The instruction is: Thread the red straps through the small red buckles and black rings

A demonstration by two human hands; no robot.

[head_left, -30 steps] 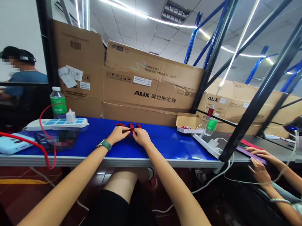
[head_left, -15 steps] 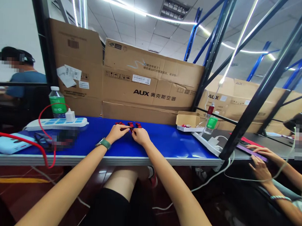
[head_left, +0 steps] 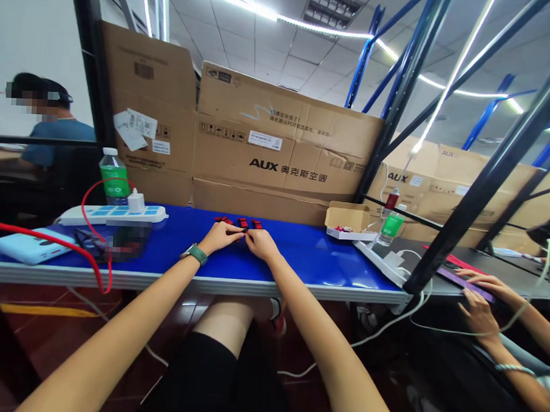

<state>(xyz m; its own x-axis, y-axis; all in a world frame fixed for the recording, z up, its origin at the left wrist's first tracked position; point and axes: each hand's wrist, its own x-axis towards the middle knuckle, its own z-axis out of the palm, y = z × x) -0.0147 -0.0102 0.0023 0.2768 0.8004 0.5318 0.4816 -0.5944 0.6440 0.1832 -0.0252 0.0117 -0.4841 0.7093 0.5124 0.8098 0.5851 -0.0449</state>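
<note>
My left hand [head_left: 223,236] and my right hand [head_left: 261,244] meet over the blue tabletop [head_left: 309,256], fingers pinched together at the tips. Between the fingertips shows a small dark bit, mostly covered by the fingers and too small to name. Just beyond the hands lie small red-and-black pieces: one group [head_left: 223,219] to the left, one piece [head_left: 242,222] behind the fingertips, and another piece [head_left: 256,224] above my right hand. They look like little buckles or clips, but their kind is not clear. A green-strapped watch [head_left: 194,253] is on my left wrist.
On the left are a power strip [head_left: 115,215], a bottle [head_left: 114,181], a light-blue power bank [head_left: 31,246] and a red cable [head_left: 88,261]. A small open carton [head_left: 350,233] holds little items at right. A co-worker's hands [head_left: 482,306] rest by a purple strip [head_left: 465,283].
The whole view has shifted slightly, so things appear a little further right. My two hands stay together at the same spot, still pinching, with small finger movement.
</note>
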